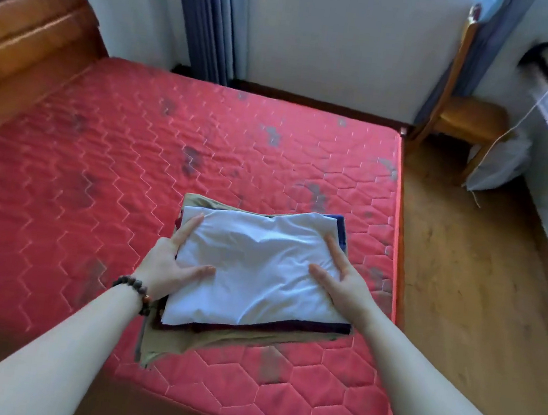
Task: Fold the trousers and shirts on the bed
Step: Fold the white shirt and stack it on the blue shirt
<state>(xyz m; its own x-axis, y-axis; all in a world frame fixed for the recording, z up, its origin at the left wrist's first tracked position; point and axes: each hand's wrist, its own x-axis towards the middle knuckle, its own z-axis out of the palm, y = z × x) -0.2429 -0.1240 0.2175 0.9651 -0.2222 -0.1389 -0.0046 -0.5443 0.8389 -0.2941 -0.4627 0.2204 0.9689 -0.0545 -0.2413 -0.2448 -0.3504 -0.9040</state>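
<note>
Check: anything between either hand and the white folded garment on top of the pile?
Nothing visible. The left hand and right hand already rest on the white garment at its two sides, fingers straight, atop the stack on the red mattress.

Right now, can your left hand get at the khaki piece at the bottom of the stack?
Probably yes. The left hand rests on the white shirt, and the khaki piece sticks out just below that wrist on the mattress, uncovered, with nothing between them.
</note>
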